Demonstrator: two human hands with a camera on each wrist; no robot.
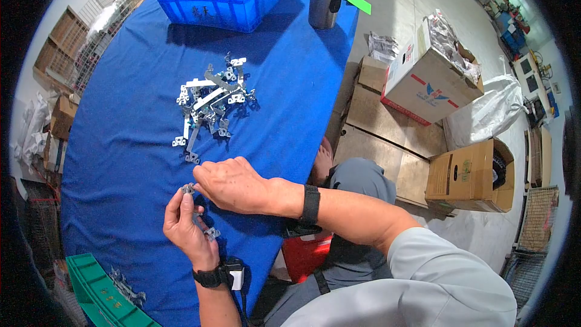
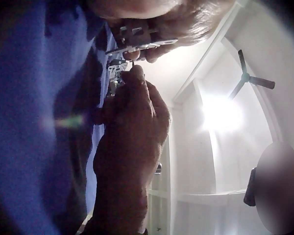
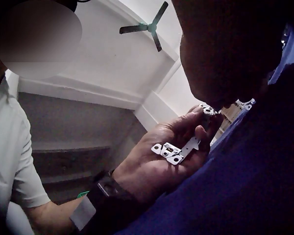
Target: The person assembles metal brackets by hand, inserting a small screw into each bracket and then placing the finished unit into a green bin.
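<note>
My left hand (image 1: 184, 230) grips a silvery metal bracket (image 1: 211, 234) with holed plates at its ends. One end lies across the palm in the right wrist view, and the other end (image 3: 208, 110) pokes up between thumb and fingers. My right hand (image 1: 239, 184) meets that upper end from the right with curled fingers. In the left wrist view its thumb and fingertip pinch close against the bracket, at a small dark thin part (image 2: 133, 64); I cannot tell its kind. Beyond the hands, a pile of similar brackets (image 1: 212, 100) lies on the blue cloth.
A blue bin (image 1: 242, 12) holding clear plastic bags stands at the far end of the blue-covered table (image 1: 127, 163), beside a dark steel bottle (image 1: 324, 0). Near the left front sits a green crate (image 1: 100, 293) with metal parts by it. Cardboard boxes (image 1: 417, 79) stand to the right.
</note>
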